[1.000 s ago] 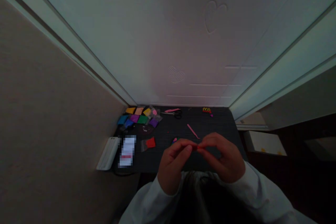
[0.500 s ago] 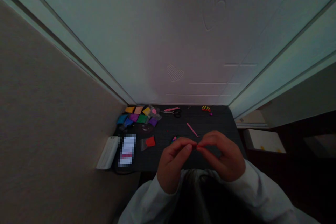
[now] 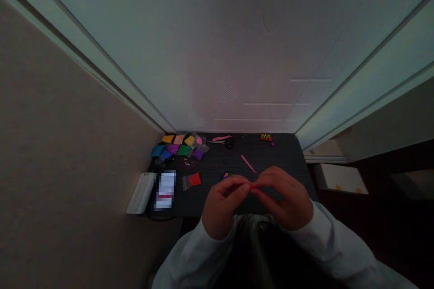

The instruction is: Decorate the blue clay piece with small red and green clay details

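Note:
Over the front of the dark table (image 3: 217, 201), my left hand (image 3: 222, 207) pinches a small bit of red clay (image 3: 252, 185) between thumb and forefinger. My right hand (image 3: 290, 201) meets it from the other side, its fingertips closed on the same bit. Most of the red clay is hidden by the fingers. Just beyond my left fingers lies a small pink and green piece (image 3: 227, 174), partly covered. Pink tweezers (image 3: 248, 164) rest on the table beyond both hands. To the left sits an opened bag of red clay (image 3: 194, 179).
Several coloured clay packets (image 3: 184, 150) crowd the back left. Scissors (image 3: 224, 142) lie beside a pink tool (image 3: 222, 137) along the back. A small yellow-dotted red piece (image 3: 266, 137) stands back right. A phone (image 3: 165, 189) and a white box-like device (image 3: 140, 193) occupy the left edge.
Both hands have shifted slightly left, still pinching the red clay, and the right fingertips are closer to the left ones. The view has tilted a little; the table things lie unchanged.

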Demonstrator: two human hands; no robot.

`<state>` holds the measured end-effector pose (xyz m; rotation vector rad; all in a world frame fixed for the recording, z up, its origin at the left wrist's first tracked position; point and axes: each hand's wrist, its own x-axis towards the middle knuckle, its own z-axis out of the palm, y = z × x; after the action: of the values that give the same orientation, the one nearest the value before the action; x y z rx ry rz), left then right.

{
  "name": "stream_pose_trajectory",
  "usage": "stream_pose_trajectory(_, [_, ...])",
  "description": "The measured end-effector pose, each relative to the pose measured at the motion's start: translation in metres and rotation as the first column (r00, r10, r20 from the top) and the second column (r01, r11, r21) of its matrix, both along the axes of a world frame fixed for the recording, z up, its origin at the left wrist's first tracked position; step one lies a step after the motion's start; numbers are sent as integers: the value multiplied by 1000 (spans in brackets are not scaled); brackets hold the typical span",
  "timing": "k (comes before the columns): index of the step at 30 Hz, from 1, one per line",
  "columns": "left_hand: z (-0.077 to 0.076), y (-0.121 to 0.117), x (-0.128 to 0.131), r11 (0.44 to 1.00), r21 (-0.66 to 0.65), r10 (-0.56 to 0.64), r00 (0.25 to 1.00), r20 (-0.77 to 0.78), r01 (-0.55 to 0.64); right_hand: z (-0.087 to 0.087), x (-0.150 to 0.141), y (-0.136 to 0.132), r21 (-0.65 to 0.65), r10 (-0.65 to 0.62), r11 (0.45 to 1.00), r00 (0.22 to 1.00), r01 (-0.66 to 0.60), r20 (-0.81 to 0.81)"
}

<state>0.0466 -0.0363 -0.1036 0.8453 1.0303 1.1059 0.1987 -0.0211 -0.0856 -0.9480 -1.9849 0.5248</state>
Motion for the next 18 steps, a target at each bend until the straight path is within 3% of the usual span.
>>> stream_pose_trajectory(18, [-2, -1, 1, 999, 28, 35, 999, -4, -35, -1, -1, 0, 6, 8, 1000, 1000, -8, -18])
